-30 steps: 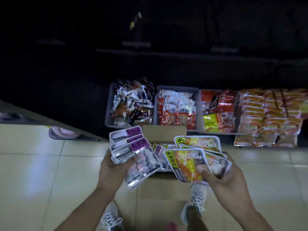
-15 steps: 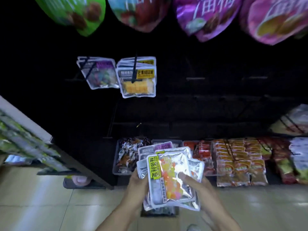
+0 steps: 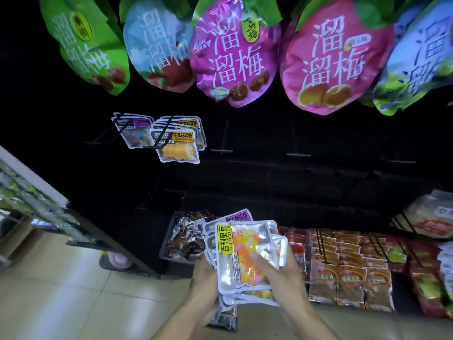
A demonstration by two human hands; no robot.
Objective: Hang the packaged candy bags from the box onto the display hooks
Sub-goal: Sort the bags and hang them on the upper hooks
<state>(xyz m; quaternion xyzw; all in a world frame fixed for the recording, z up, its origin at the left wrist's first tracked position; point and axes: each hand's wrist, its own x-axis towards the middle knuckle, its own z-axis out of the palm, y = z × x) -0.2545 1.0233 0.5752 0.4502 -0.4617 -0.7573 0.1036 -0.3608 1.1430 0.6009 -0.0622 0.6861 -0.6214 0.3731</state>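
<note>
Head view:
Candy bags (image 3: 241, 256): we hold the stack between both hands, above the floor.
Left hand (image 3: 204, 276): our fingers wrap behind the stack's left edge.
Right hand (image 3: 282, 271): our thumb presses the top bag, fingers curl beneath.
Display hooks (image 3: 221, 150): bare, beyond our fingers.

Plum snack bags (image 3: 235, 52) overhead; grey bin (image 3: 169, 244); red packets (image 3: 343, 266).

Glossy, silvery plastic candy bags (image 3: 245, 256) catch the light above smooth, shiny floor tiles (image 3: 61, 290); overhead pouches (image 3: 232, 52) gleam.
</note>
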